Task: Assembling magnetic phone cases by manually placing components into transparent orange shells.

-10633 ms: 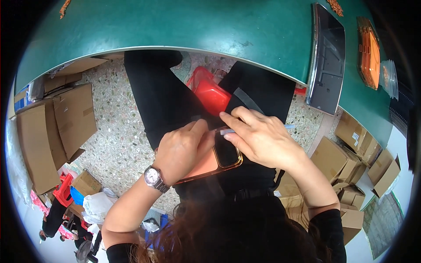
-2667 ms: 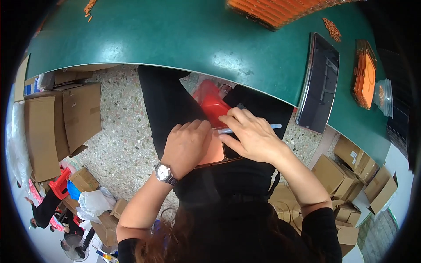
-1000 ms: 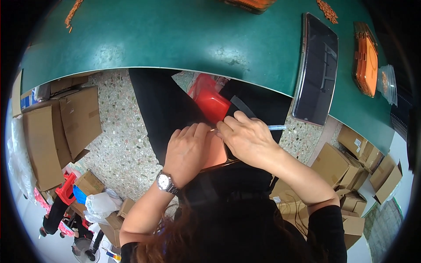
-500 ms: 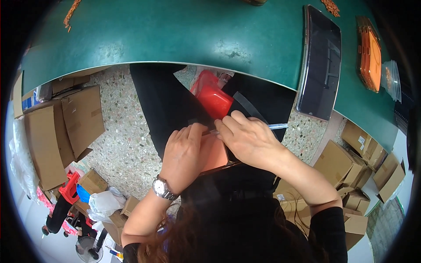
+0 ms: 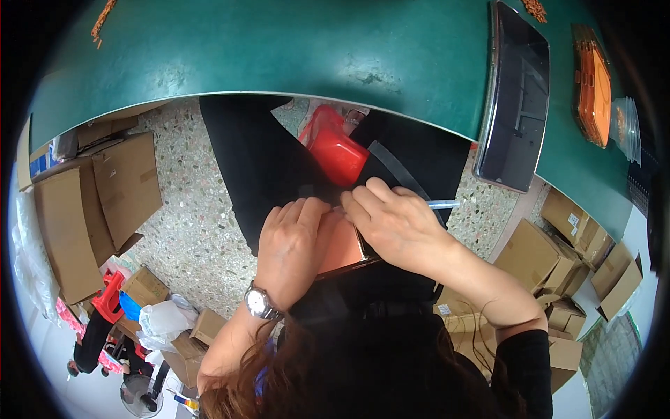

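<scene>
An orange phone case (image 5: 340, 241) lies flat on the person's lap, just below the curved edge of the green table (image 5: 293, 56), and both hands rest on it. The left hand (image 5: 293, 248) covers the left part of the case with bent fingers pressing down, while the right hand (image 5: 398, 227) grips the right edge with its fingertips and also holds a thin clear pen (image 5: 441, 204) that points away from the case to the right. Between the case and the table a red stool (image 5: 335, 150) stands on the floor, a dark tray (image 5: 516, 105) lies on the table to the right, and cardboard boxes (image 5: 91, 202) stand far to the left of the case.
</scene>
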`<state>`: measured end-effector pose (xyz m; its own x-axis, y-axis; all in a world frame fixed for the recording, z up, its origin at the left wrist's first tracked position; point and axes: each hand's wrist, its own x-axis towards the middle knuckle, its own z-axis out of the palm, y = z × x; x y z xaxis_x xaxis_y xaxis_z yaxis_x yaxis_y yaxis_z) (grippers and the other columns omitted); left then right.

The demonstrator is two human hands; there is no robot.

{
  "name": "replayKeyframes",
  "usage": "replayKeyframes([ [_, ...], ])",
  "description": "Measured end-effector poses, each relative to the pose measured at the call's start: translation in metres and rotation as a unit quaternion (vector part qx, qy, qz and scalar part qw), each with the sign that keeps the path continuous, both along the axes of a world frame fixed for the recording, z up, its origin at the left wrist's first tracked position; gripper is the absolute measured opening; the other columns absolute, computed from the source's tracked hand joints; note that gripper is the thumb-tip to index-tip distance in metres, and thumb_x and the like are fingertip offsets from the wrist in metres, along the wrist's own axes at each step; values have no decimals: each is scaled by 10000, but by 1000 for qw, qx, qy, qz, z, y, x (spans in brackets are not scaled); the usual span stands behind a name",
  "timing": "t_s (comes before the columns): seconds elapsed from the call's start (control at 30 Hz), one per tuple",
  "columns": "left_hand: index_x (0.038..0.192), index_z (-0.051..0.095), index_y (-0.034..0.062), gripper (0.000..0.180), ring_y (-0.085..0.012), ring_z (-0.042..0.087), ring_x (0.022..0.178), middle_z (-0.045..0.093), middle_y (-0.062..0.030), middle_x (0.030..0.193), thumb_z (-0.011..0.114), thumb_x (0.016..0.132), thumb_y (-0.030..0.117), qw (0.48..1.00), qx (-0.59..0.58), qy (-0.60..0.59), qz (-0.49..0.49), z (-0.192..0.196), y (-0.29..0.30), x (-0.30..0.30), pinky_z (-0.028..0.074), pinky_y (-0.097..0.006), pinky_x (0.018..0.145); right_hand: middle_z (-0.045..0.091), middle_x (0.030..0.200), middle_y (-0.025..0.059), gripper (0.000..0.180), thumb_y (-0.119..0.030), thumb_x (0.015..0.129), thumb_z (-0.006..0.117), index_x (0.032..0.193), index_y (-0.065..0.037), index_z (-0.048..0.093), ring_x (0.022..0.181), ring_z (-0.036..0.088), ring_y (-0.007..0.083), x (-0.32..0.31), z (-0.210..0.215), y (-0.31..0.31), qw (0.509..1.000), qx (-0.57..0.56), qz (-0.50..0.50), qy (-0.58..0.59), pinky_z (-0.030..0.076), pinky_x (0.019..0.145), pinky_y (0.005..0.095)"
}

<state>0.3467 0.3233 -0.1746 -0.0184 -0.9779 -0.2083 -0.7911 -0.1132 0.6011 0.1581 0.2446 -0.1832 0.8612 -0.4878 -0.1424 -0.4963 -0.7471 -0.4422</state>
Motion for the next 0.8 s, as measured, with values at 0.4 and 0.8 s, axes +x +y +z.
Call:
replayKeyframes([
  [0.4,949,711,33,99,-343,646,785,703,-119,874,775,889,80,1000,8,8,27,0,-2,-1,511,-426,725,611,998,31,405,-127,809,667,1184,25,679,974,596,165,4,2,0,1000,-1,21,17,554,696,273],
  [0.8,950,705,65,101,-265,666,774,689,-73,829,744,857,68,998,-5,-35,-58,70,-13,21,502,-388,741,656,1013,62,385,-179,855,817,1195,-35,708,788,661,236,-10,32,-20,997,29,-44,-59,547,653,357],
])
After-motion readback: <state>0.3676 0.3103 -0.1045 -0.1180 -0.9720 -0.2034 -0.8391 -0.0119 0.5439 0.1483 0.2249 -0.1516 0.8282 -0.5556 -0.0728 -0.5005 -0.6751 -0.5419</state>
